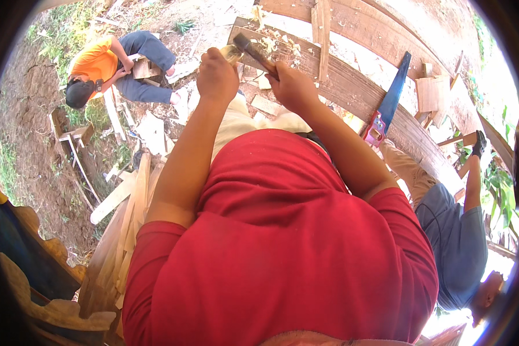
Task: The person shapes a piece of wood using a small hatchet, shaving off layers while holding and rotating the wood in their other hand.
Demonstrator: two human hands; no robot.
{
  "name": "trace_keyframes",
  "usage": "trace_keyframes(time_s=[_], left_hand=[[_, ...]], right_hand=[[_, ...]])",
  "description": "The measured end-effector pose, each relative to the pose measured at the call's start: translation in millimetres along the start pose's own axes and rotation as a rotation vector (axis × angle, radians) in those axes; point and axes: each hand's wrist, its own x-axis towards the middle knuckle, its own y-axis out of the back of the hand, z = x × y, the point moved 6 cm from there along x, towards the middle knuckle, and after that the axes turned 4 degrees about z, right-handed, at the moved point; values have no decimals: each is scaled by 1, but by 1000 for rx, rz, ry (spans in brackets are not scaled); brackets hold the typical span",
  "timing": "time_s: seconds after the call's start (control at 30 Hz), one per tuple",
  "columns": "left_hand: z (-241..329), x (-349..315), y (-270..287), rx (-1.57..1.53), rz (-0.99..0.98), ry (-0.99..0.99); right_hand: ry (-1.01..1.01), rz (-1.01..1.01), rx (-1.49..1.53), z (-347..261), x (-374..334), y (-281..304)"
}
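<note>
My left hand [218,76] is closed around a small yellowish piece [232,53], mostly hidden by the fingers; its kind cannot be told. In my right hand [294,90] is the brown handle of a hammer [258,56], gripped near its end. The dark head slants up and left, close beside the yellowish piece; whether they touch is unclear. Both hands are over the left end of a long wooden plank [346,73], where pale wood shavings [281,45] lie scattered.
A handsaw [393,95] with a blue blade rests across the plank to the right. One person in orange [98,63] sits at the far left; another in a grey-blue shirt [452,242] is close on my right. Cut boards [134,213] are stacked at my left.
</note>
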Motion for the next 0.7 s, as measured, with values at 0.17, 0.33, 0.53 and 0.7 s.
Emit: trace_keyframes(time_s=[0.17,0.33,0.53,0.7], left_hand=[[-2,0,1,4,40,-49],[0,0,3,3,42,-26],[-2,1,5,-12,31,-32],[-4,1,1,-23,54,-39]], right_hand=[[-12,131,69,10,11,4],[18,57,70,13,0,-5],[-27,99,23,27,8,-8],[109,97,27,7,-5,-15]])
